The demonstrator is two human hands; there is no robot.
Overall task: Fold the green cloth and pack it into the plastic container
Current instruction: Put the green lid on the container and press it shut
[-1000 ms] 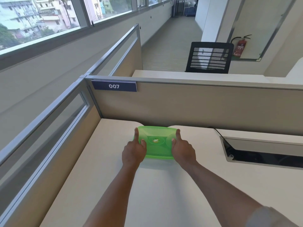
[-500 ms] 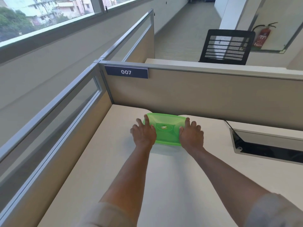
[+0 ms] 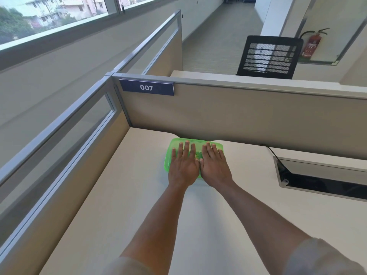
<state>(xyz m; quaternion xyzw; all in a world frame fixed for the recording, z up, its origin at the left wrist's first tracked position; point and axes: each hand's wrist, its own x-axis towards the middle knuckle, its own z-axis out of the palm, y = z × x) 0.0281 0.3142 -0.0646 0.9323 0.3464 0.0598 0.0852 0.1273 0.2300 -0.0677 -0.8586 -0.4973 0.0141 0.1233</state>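
Note:
A green translucent plastic container (image 3: 173, 144) with its lid on sits on the white desk (image 3: 139, 195), near the back partition. My left hand (image 3: 183, 165) lies flat on the left half of the lid, fingers spread and pointing away from me. My right hand (image 3: 215, 165) lies flat on the right half, its thumb touching the left hand's thumb. Both palms rest on the lid and neither grips anything. The green cloth is not visible; the lid and my hands hide the inside of the container.
A beige partition (image 3: 238, 116) with a blue "007" plate (image 3: 146, 87) stands right behind the container. A side partition (image 3: 59, 155) runs along the left. An open cable tray (image 3: 321, 179) is sunk into the desk at right. A black mesh chair (image 3: 268, 56) stands beyond.
My hands moved from the container's sides onto the top of its lid and now lie flat together. The view has tilted slightly.

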